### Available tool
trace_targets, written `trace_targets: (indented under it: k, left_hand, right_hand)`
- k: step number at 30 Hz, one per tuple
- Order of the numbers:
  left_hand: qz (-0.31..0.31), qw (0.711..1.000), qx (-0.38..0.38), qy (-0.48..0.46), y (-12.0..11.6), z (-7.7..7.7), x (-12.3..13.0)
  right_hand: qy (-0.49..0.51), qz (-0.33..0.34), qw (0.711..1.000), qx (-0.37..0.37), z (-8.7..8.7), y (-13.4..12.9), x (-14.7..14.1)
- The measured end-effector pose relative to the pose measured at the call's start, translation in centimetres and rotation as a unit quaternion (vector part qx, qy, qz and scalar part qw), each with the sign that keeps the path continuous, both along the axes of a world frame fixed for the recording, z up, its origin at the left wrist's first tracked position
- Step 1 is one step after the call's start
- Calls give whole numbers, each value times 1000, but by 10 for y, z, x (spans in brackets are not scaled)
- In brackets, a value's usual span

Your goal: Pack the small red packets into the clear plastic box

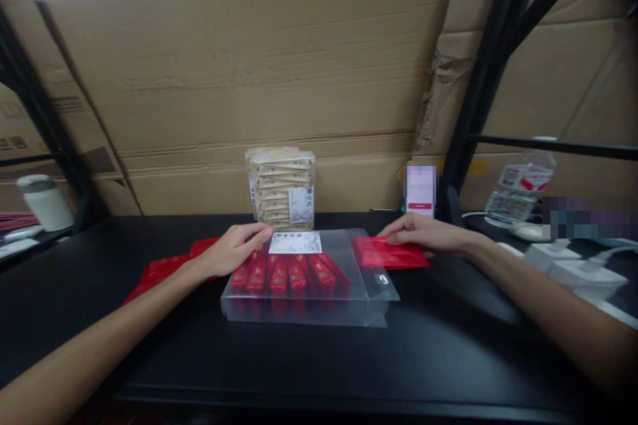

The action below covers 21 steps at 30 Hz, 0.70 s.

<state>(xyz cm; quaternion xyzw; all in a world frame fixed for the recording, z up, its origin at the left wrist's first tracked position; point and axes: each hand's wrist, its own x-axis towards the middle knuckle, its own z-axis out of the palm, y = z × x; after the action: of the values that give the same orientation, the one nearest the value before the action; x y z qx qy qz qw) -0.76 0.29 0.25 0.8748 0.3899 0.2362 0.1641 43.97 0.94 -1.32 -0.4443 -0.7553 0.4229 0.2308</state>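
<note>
The right hand is pinching a red packet, right of center, its long axis running left-right, its left end showing through the clear box; the left hand is touching the box's upper left, grip unclear.

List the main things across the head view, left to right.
White tumbler, loose red packets, clear plastic box, right hand, water bottle.
</note>
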Motion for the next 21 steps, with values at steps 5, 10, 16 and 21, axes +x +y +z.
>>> trace_targets:
  k: [5, 10, 16, 21]
  left_hand:
    - [4, 1000, 29, 6, 0, 2, 0]
    - [14, 999, 38, 5, 0, 2, 0]
    - [15, 999, 31, -2, -2, 2, 1]
    - [41, 997, 56, 18, -4, 4, 4]
  right_hand:
    - [117, 57, 983, -127, -12, -7, -24]
    - [173, 112, 967, -152, -15, -15, -41]
    - [212, 195, 948, -136, -20, -23, -60]
    - [174, 187, 962, -97, -25, -27, -69]
